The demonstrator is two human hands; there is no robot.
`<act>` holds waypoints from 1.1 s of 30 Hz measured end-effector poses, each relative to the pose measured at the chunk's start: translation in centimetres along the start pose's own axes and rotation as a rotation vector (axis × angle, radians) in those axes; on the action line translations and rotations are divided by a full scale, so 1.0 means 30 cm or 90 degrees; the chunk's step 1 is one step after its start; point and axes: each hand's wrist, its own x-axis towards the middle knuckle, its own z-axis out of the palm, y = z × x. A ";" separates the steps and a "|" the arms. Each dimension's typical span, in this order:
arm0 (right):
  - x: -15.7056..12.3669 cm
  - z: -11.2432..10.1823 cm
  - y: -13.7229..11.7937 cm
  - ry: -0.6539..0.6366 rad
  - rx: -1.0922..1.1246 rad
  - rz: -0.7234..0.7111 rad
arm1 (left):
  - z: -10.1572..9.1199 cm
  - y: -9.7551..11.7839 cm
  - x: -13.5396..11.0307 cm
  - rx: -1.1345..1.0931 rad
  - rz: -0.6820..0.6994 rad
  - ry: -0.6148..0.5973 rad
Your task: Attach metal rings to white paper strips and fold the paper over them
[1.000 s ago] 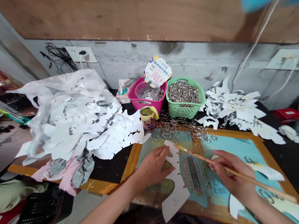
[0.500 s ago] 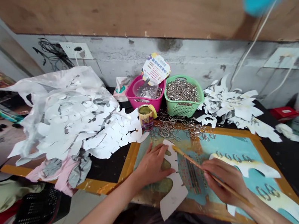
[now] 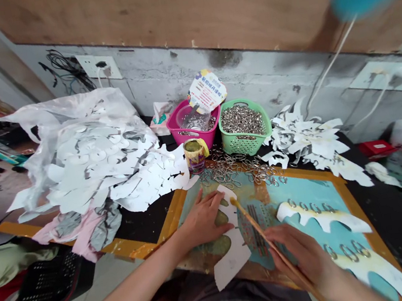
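The white paper cut-out [image 3: 233,253] lies on the painted board [image 3: 340,189], near the board's left side, and the left hand [image 3: 205,219] presses on it. The fingers of this hand [image 3: 210,203] are open and lie flat, they do not grip. The right hand [image 3: 299,257] has its fingers [image 3: 282,245] closed around a long wooden-handled brush [image 3: 266,242], and the brush tip is just beside the cut-out.

At three o'clock from the left hand lies a second paper cut-out [image 3: 324,217] with metal rings [image 3: 349,251] near it. At twelve o'clock from the board are loose rings [image 3: 234,165], a green plastic basket of rings [image 3: 245,135], a pink basket [image 3: 181,125] and a small can [image 3: 196,155]. At ten o'clock is a big pile of paper cut-outs [image 3: 92,168]; at two o'clock, a smaller pile [image 3: 307,140].
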 end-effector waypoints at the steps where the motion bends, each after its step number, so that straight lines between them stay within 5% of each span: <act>1: -0.004 0.002 0.002 0.009 0.002 -0.002 | 0.000 0.001 0.000 0.001 -0.002 -0.001; 9: -0.013 0.037 0.032 0.077 -0.090 -0.038 | -0.008 0.010 0.001 0.010 -0.015 -0.017; 21: -0.030 -0.007 -0.007 -0.016 0.039 -0.062 | -0.018 0.023 -0.001 0.022 -0.011 -0.037; 33: -0.014 0.003 0.007 0.052 -0.074 -0.033 | -0.015 0.017 -0.003 0.031 -0.002 -0.036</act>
